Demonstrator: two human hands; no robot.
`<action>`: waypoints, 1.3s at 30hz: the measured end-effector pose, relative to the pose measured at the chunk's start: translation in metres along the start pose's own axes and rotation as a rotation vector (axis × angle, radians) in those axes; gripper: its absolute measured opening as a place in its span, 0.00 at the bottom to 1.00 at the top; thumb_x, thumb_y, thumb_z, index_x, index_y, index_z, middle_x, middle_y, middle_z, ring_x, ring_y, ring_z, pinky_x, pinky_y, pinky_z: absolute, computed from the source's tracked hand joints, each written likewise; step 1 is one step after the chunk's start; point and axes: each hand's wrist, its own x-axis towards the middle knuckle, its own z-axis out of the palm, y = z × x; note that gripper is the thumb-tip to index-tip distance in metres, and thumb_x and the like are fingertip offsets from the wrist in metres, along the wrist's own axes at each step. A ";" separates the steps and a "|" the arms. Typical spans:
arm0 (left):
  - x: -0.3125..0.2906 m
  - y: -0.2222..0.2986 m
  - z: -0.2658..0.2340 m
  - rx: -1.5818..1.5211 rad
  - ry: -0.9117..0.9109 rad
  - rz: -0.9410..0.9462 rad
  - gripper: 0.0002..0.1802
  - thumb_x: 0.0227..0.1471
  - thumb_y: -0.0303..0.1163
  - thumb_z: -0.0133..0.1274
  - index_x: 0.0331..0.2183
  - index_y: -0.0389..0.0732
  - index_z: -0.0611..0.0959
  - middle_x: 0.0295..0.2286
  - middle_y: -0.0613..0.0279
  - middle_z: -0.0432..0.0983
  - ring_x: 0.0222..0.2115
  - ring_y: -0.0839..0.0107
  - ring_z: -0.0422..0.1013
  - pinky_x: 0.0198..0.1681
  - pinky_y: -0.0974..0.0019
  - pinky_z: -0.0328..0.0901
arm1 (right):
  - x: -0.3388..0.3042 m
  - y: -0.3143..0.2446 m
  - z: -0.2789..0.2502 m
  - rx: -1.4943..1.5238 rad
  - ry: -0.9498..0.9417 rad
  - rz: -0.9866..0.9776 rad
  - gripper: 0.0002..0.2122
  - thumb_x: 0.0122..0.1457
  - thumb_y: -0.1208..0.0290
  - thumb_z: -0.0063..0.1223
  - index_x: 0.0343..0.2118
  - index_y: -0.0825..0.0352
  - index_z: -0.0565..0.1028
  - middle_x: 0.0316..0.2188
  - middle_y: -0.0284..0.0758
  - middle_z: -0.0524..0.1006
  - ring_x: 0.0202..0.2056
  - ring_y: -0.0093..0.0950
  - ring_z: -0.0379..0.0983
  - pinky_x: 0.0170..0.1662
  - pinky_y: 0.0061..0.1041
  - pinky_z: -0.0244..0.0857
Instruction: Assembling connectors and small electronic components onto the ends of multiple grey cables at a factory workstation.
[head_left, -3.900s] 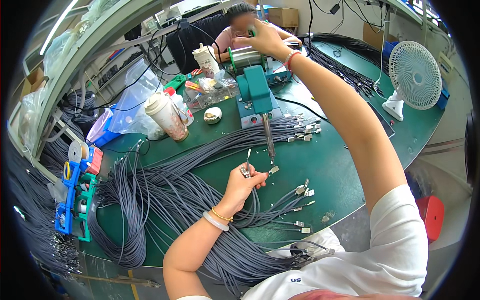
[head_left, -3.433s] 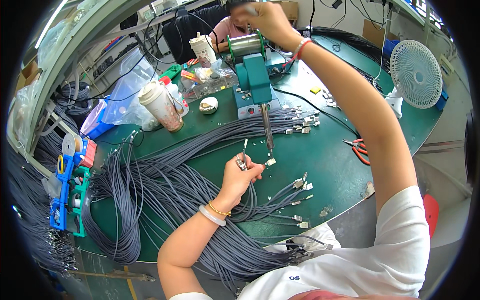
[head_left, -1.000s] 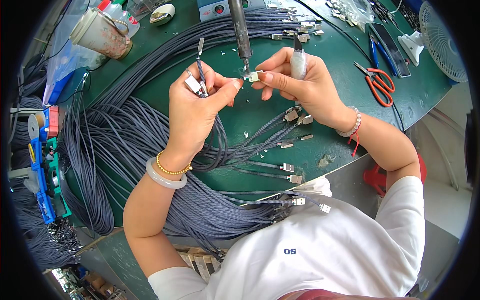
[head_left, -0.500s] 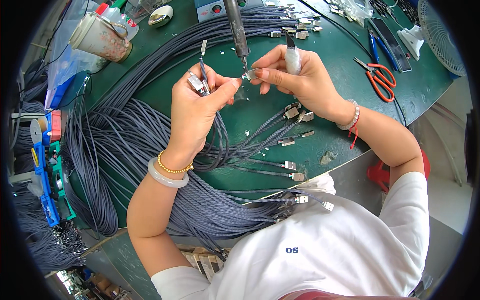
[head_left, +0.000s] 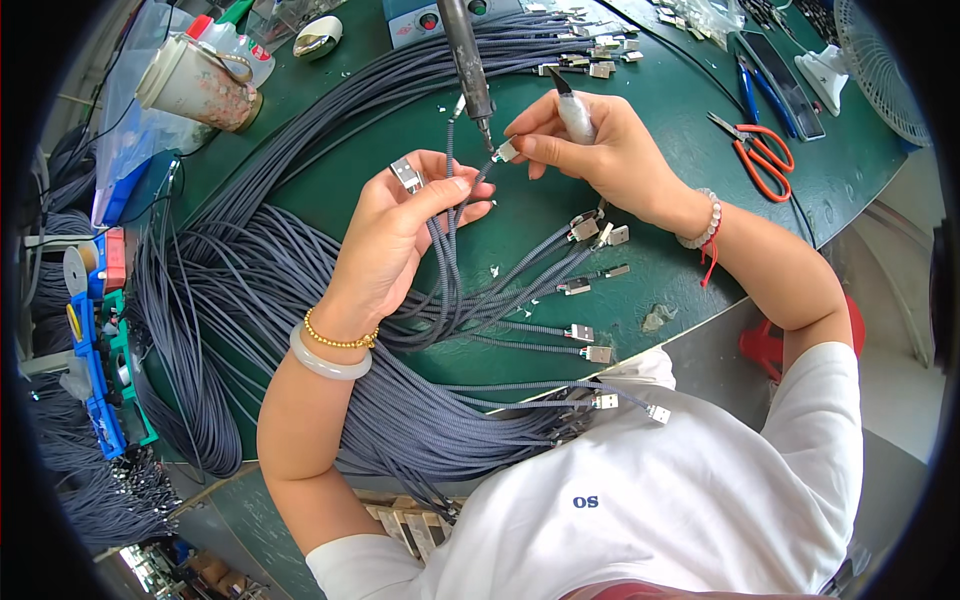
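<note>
Right hand presses connector against iron (fixed).

cup far left | scissors right | cables on table

Cables: grey braided cloth sheath, matt, finely ribbed. Connector at cable end: bright metal shell, glossy. Soldering iron: dull grey metal barrel, darker tip. Table: green mat, matt, smooth, slightly scuffed. Scissors: orange plastic handles, shiny steel blades. Cup: paper, matt, patterned. Bangle: pale stone-like, polished. Shirt: white knit cloth, soft, matt.
</note>
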 end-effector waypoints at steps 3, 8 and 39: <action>0.004 -0.003 -0.006 0.182 -0.017 0.031 0.07 0.45 0.26 0.51 0.29 0.33 0.73 0.27 0.57 0.73 0.29 0.73 0.71 0.36 0.73 0.65 | 0.002 -0.003 -0.005 -0.152 -0.030 0.047 0.08 0.52 0.71 0.51 0.32 0.70 0.72 0.25 0.31 0.74 0.25 0.15 0.68 0.28 0.12 0.59; 0.008 -0.007 0.007 0.259 -0.121 -0.074 0.08 0.45 0.25 0.53 0.30 0.31 0.74 0.27 0.58 0.73 0.29 0.72 0.71 0.37 0.73 0.66 | 0.003 0.002 -0.011 -0.126 0.070 0.011 0.10 0.52 0.67 0.52 0.30 0.70 0.73 0.24 0.30 0.73 0.24 0.14 0.67 0.25 0.11 0.57; 0.020 -0.006 0.028 0.176 0.063 -0.040 0.14 0.39 0.26 0.59 0.31 0.36 0.73 0.22 0.65 0.72 0.23 0.82 0.67 0.21 0.82 0.55 | -0.002 0.012 -0.034 0.161 0.031 -0.074 0.11 0.50 0.79 0.51 0.37 0.75 0.70 0.30 0.38 0.75 0.34 0.23 0.72 0.40 0.19 0.66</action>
